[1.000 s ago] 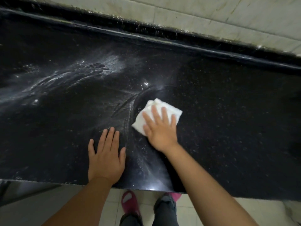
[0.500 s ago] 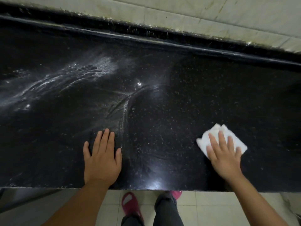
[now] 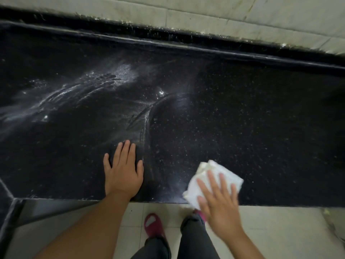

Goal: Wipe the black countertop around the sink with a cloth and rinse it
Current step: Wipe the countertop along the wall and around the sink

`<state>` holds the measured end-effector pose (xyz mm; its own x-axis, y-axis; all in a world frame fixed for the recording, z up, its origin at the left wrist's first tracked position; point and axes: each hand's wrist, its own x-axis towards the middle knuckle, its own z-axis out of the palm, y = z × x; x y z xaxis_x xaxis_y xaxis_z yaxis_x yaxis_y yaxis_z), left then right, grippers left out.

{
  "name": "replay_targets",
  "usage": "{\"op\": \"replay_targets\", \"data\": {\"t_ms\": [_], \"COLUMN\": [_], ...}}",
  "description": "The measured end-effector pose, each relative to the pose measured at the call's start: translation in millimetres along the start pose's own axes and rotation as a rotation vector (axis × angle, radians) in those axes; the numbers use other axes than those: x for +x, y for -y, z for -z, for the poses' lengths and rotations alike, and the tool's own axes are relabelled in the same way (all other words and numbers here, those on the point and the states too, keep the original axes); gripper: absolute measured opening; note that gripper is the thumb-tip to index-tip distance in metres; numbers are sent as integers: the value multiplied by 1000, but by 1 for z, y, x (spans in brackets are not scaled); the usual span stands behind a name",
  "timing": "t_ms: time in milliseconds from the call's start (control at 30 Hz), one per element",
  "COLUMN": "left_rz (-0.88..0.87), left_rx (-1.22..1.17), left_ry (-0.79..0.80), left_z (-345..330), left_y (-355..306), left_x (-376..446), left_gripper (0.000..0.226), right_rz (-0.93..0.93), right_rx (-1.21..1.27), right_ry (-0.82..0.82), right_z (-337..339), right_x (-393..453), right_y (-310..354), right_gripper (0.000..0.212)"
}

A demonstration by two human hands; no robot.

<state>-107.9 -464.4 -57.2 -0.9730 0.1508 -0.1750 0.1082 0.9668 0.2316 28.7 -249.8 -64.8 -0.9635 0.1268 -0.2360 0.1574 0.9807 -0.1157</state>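
The crumpled white cloth lies at the speckled black stone surface's front edge, limp and light; right hand presses it flat-fingered, left hand flat, holding nothing.

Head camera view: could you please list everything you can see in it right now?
countertop: one, black speckled, fills the middle, white smears on its left half
cloth: one, white, at the counter's front edge, right of centre
wall tiles: pale, behind the counter
floor tiles: pale, below the counter edge
slippers: two, dark red, on the floor; the right mostly hidden
trousers: dark grey
left hand: flat on the counter
right hand: fingers spread, pressing on the cloth
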Motion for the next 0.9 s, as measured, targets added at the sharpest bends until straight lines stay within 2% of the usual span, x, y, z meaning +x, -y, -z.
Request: {"op": "replay_targets", "data": {"t_ms": [100,167,233,367,467,567,667,700,767,867,900], "left_rz": [5,10,10,0,0,0,8,16,21,14,9], "left_rx": [-9,3,19,9,16,14,14,23,35,21,20], "left_ry": [17,26,42,28,23,24,41,55,72,66,66], "left_z": [2,2,2,1,2,2,5,5,5,6,5], "left_y": [1,1,1,2,1,0,0,0,0,0,0], "left_x": [-1,-1,-2,-2,-1,-2,-2,-2,-2,-3,-3], "left_gripper": [68,61,59,86,88,86,69,61,54,65,69], "right_rz": [-317,-529,-619,-457,-246,-112,-3,-6,-144,-411,-500], "right_rx": [46,147,166,143,48,45,23,13,14,-25,-4], "right_ry": [14,90,55,127,47,11,-27,-43,14,31,52], "right_z": [20,38,51,54,35,12,0,0,8,33,41], "right_x": [3,26,60,107,99,58,9,0,-9,2,9], "right_y": [-45,-57,-54,-6,38,55,31,15,-23,-76,-87], "right_gripper": [64,53,50,52,72,54,48,47,52,77,79]}}
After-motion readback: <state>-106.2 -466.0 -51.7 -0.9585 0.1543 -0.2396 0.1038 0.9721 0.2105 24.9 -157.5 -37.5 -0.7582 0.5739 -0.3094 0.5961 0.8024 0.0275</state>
